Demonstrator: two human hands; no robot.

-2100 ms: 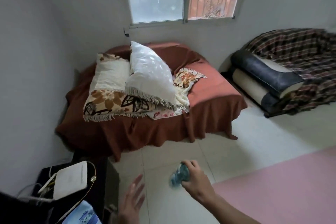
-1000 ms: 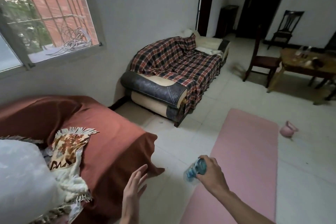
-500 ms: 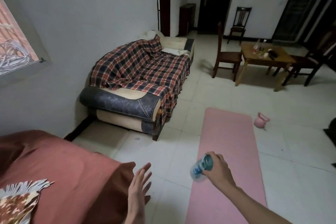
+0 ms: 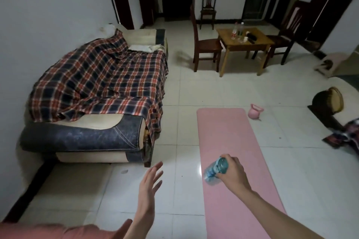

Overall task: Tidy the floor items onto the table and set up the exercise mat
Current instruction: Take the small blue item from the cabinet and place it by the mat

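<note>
Here the right hand [image 4: 232, 171] is gripping a blue bottle [image 4: 214, 170] (its lower end blurring out) over the pink mat [image 4: 231, 141]; lower centre, the left hand [image 4: 148, 188] is hanging empty, fingers spread.

Right hand [image 4: 231, 172] gripping blue bottle [image 4: 214, 170] over pink mat [image 4: 231, 141], left hand [image 4: 149, 188] empty with fingers spread, pink kettlebell [image 4: 254, 111] just beside mat, table [image 4: 242, 42] far back

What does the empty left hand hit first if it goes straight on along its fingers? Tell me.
The open left hand points forward and slightly right over bare white floor tiles. The way looks free; the dark wooden chair beside the small wooden table is likely first, though depth is unclear.
</note>
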